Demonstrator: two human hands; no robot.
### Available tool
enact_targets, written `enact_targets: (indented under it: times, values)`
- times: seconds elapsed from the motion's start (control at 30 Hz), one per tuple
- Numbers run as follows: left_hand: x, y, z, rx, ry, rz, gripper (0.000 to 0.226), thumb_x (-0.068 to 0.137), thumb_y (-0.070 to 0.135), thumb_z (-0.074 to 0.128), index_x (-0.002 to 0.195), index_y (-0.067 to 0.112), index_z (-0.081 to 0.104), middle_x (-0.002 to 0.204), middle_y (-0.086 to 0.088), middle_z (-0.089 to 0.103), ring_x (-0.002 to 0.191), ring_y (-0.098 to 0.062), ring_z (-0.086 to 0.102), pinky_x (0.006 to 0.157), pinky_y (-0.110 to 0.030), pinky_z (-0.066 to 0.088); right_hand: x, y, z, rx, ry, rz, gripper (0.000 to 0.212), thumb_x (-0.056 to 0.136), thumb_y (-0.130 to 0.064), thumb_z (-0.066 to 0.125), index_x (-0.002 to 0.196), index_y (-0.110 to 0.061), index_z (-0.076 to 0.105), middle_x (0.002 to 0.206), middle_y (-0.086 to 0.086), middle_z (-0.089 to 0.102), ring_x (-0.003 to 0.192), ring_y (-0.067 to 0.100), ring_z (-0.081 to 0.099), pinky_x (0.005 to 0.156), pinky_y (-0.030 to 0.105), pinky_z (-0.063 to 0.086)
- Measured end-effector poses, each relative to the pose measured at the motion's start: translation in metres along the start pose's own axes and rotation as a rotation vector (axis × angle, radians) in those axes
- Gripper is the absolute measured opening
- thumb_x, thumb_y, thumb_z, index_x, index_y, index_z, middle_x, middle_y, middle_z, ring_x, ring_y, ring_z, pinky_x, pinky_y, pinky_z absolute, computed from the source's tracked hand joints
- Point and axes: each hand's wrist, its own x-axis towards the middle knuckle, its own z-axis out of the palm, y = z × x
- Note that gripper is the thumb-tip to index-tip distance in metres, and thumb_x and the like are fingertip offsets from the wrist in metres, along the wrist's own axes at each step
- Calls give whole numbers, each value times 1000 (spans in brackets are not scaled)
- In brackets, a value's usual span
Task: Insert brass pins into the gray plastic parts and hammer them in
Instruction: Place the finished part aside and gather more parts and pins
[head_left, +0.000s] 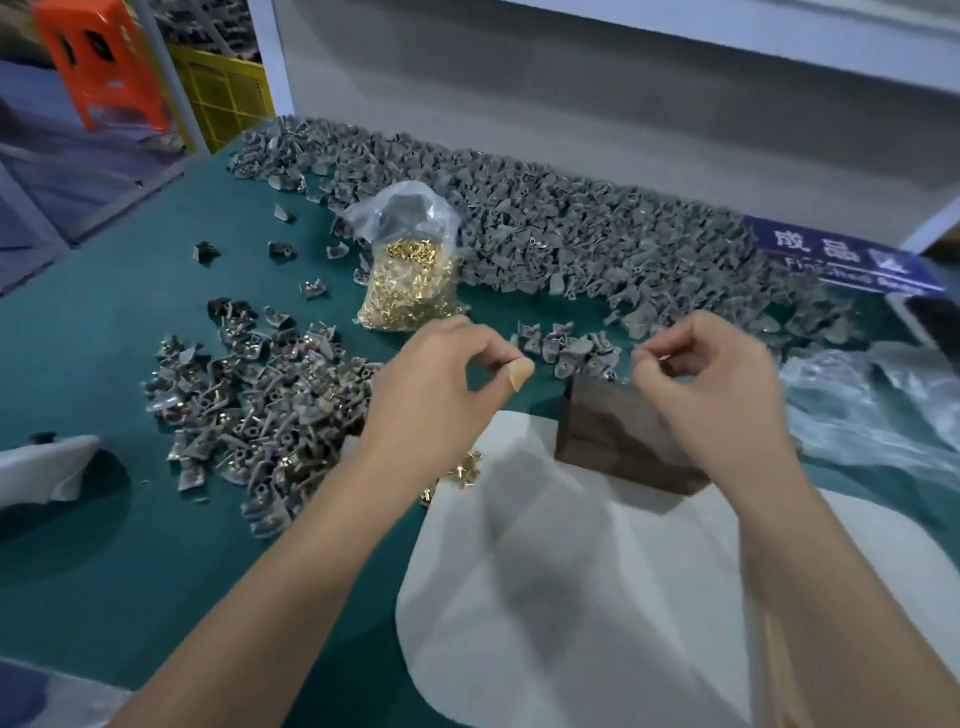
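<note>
My left hand (447, 384) hovers over the green table with its fingers curled and thumb out; nothing shows in it. My right hand (711, 379) is beside it, fingers curled, pinching a small brass pin (664, 357) at the fingertips. A dark metal block (613, 436) stands under my right hand. A few loose gray plastic parts (571, 348) lie just beyond the hands. A clear bag of brass pins (410, 280) stands further back. Loose brass pins (465, 473) lie by my left wrist.
A long heap of gray parts (571, 228) runs along the back of the table (130, 322). Parts with pins fitted (254, 405) are piled at the left. White foam sheet (571, 597) covers the near middle. Crumpled clear plastic (872, 405) lies at the right, under a blue sign (836, 254).
</note>
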Motion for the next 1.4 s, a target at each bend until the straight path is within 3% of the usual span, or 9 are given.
enact_targets:
  times: [0.17,0.27,0.33,0.47,0.6,0.8,1.07,1.27,1.4]
  values:
    - [24,9,38,52,-68,-19,13,93,48,67,83,41,63,87,17,59,87,2,54,69,-27,45,-5,29,-13,76,7,-34,23,85,-12,79,77,-28,65,76,-12,68,71,10,63,67,32,55]
    - [34,3,51,107,-100,-17,6,96,39,65,91,41,61,91,18,58,87,-2,54,68,-26,44,-12,39,-11,130,3,-71,23,86,-13,81,80,-32,69,78,-15,69,73,10,63,70,27,52]
    - [40,0,55,164,-136,-2,7,97,33,64,97,40,62,91,21,59,88,-2,54,66,-23,42,-15,44,-10,160,19,-87,18,87,-16,80,83,-31,71,81,-14,70,78,12,66,75,31,55]
    - [53,-4,60,237,-289,71,21,97,22,65,112,36,66,103,16,61,99,-8,55,83,-35,51,-19,54,-10,190,46,-72,9,88,-26,80,88,-32,73,84,-12,72,82,15,69,76,40,58]
    - [65,-6,66,377,-474,184,45,96,17,66,133,42,58,121,9,54,120,-13,48,93,-39,49,-22,59,-8,191,52,-47,5,87,-36,76,87,-35,72,85,-13,72,81,14,69,72,43,58]
    - [81,-7,73,427,-610,258,66,92,4,63,141,46,51,122,5,49,120,-17,41,97,-43,45,-24,57,-4,194,33,-68,11,88,-25,77,87,-34,70,84,-15,70,79,12,67,69,25,51]
    - [90,-12,89,377,-500,333,45,90,7,67,123,36,56,118,7,51,117,-17,45,89,-40,47,-24,56,-3,195,18,-56,16,88,-19,79,85,-31,71,82,-15,70,78,11,65,69,17,48]
    - [107,-12,97,437,-512,531,65,90,24,73,147,37,43,133,3,46,123,-17,39,101,-36,41,-23,57,-7,193,36,-43,18,89,-19,79,85,-33,70,82,-18,70,76,9,66,67,12,45]
    - [121,-5,99,674,-509,837,79,91,18,70,157,36,30,156,-1,35,138,-24,37,111,-43,38,-22,58,-7,193,51,-47,15,90,-23,78,85,-34,69,81,-16,70,75,11,66,66,15,47]
